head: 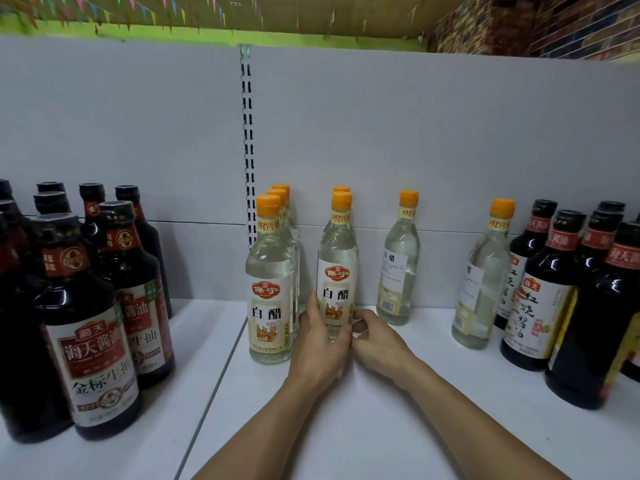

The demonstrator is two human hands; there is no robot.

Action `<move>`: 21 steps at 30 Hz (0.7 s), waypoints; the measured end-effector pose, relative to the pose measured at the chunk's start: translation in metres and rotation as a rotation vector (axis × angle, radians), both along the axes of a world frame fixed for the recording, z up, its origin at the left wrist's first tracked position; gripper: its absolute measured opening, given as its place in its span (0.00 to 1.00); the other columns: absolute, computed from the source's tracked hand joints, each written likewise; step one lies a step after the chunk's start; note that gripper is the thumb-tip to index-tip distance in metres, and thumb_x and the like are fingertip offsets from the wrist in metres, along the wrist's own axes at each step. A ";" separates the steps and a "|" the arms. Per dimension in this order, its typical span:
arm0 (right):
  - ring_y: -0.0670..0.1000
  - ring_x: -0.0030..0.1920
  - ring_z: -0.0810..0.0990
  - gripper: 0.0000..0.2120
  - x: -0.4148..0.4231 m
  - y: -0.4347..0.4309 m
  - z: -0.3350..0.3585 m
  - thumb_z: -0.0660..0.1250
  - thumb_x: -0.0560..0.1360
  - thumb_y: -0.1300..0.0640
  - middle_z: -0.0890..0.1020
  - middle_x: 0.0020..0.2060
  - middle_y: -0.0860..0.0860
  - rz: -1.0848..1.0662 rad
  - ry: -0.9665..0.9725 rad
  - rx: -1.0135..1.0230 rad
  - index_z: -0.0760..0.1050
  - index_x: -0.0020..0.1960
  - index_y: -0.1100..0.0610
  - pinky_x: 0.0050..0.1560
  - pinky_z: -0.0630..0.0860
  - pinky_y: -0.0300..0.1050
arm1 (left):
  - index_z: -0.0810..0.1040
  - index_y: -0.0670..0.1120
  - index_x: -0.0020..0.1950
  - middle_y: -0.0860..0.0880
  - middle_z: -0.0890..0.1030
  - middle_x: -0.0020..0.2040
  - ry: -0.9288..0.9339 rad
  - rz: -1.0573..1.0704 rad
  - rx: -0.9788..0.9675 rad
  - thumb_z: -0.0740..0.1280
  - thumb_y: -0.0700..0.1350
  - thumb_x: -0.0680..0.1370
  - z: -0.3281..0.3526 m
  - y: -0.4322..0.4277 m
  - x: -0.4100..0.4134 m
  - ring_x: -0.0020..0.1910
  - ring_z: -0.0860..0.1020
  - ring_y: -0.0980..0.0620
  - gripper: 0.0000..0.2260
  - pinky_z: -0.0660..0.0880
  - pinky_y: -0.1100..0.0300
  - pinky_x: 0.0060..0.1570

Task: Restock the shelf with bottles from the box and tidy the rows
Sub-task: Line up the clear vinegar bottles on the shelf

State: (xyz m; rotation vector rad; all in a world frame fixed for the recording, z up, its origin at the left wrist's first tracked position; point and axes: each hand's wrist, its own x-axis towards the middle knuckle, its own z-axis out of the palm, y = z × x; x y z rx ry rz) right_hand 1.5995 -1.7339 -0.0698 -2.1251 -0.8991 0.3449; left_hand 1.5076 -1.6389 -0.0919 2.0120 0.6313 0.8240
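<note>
Clear vinegar bottle [337,271]: left hand [320,344] fingers wrap it; right hand [379,339] fingers seemingly pinch base | soy bottles [93,341] flank

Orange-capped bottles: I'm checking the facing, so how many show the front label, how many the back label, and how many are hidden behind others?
Front label out: 2, left row's front bottle, middle row's front bottle
Back label out: 2, single bottle, rightmost bottle
Label hidden: 3 rear bottles
Total: 7

Coloured bunting [166,5] overhead; brick-pattern wall [554,26] upper right.
</note>
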 end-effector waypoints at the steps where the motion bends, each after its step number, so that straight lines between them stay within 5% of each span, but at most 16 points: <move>1: 0.47 0.58 0.79 0.24 0.001 -0.001 -0.001 0.68 0.76 0.51 0.79 0.60 0.46 0.006 0.018 0.009 0.70 0.70 0.50 0.62 0.74 0.44 | 0.54 0.54 0.80 0.51 0.70 0.73 0.005 -0.004 0.003 0.66 0.59 0.75 0.000 0.000 0.000 0.72 0.71 0.51 0.37 0.71 0.48 0.70; 8: 0.45 0.59 0.78 0.28 0.002 -0.013 -0.008 0.72 0.75 0.50 0.78 0.62 0.47 0.040 0.132 0.075 0.67 0.72 0.50 0.63 0.74 0.42 | 0.51 0.55 0.81 0.50 0.68 0.75 0.032 -0.028 0.013 0.66 0.62 0.73 0.000 0.001 -0.003 0.74 0.68 0.50 0.41 0.69 0.47 0.72; 16: 0.43 0.54 0.77 0.29 0.003 -0.014 -0.013 0.72 0.71 0.48 0.78 0.55 0.45 0.056 0.130 0.091 0.70 0.70 0.50 0.63 0.74 0.43 | 0.48 0.53 0.82 0.49 0.64 0.78 0.064 -0.039 0.023 0.69 0.51 0.79 0.002 -0.001 -0.005 0.75 0.66 0.50 0.40 0.66 0.53 0.73; 21: 0.44 0.60 0.77 0.24 0.004 -0.017 -0.011 0.71 0.76 0.53 0.77 0.60 0.47 0.059 0.207 0.103 0.69 0.70 0.51 0.60 0.74 0.39 | 0.50 0.48 0.82 0.48 0.62 0.78 0.037 0.004 0.012 0.68 0.49 0.80 0.007 -0.008 -0.009 0.77 0.62 0.49 0.37 0.62 0.58 0.72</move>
